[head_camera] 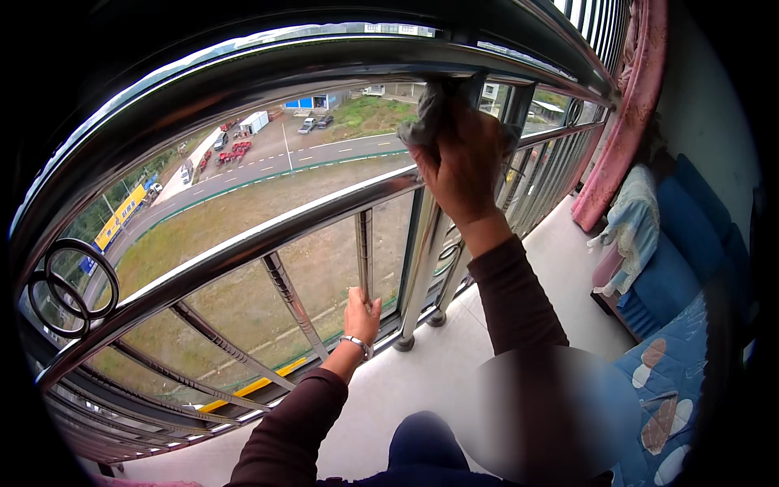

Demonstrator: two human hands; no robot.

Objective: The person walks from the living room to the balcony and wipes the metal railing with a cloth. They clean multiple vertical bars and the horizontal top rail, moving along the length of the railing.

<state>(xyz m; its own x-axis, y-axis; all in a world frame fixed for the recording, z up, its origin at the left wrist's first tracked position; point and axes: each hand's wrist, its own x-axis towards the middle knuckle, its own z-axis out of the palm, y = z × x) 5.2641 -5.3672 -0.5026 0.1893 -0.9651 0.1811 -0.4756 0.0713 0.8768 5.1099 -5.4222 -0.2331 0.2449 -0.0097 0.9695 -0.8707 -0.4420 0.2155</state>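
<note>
My right hand (465, 161) is raised and shut on a grey cloth (424, 115), pressed against the railing post just under the thick metal top rail (292, 66). Part of the cloth is hidden behind the fingers. Lower down, my left hand (363, 316) wraps around a thin vertical baluster (364, 255) of the same shiny metal railing. A bracelet circles that wrist. Between the hands runs the middle rail (268, 234), and a thick post (420, 274) stands on the floor to the right of my left hand.
Interlocking metal rings (73, 289) decorate the railing at left. A pink curtain (621, 134) hangs at right, beside a blue sofa (681, 225) with a lace-edged cover (633, 213). A patterned blue quilt (660, 389) lies nearer. Pale floor (389, 395) spreads below; outside are a road and parked vehicles.
</note>
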